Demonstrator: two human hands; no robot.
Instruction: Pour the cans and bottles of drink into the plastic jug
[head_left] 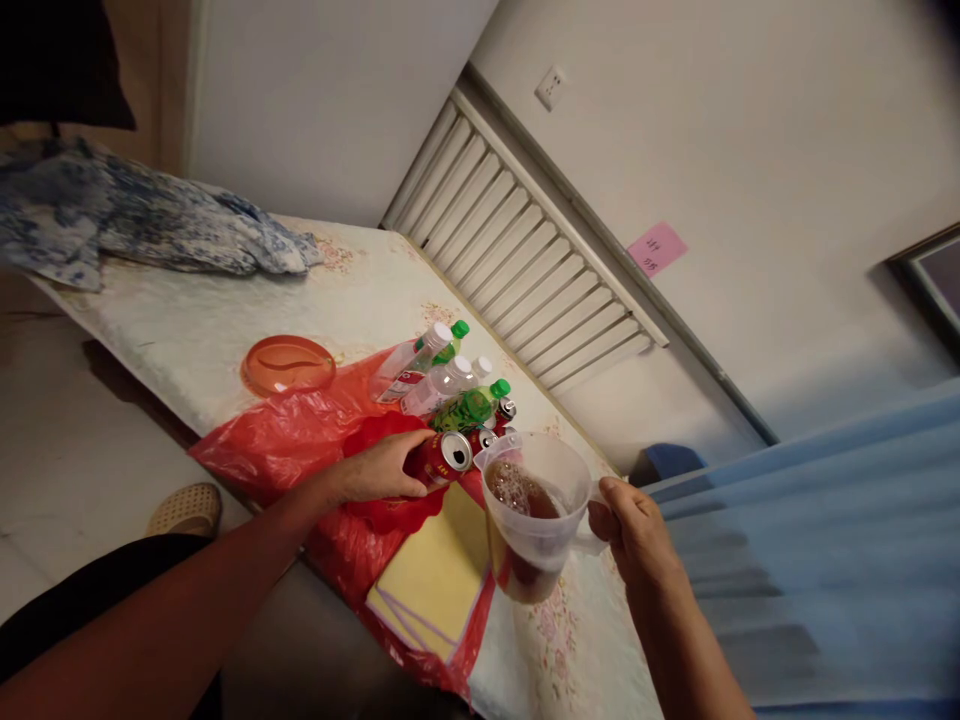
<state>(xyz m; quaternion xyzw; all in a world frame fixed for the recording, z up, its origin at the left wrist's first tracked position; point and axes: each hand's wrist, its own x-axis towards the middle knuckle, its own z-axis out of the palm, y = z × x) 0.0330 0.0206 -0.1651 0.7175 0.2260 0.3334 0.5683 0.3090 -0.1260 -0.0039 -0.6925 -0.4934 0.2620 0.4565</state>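
Note:
My left hand is closed around a red can, whose opened top faces right and up. Just right of it, my right hand grips the handle of a clear plastic jug holding brown, foamy liquid. The can's top is close to the jug's spout. Beneath the can lies a red scalloped dish, partly hidden by my left hand. A folded yellow cloth rests on a red plastic bag. Behind the cans stand several plastic bottles with white or green caps.
An orange round lid and a patterned blue-white cloth lie on the flowered tablecloth. A radiator runs along the wall behind. A blue curtain hangs at the right.

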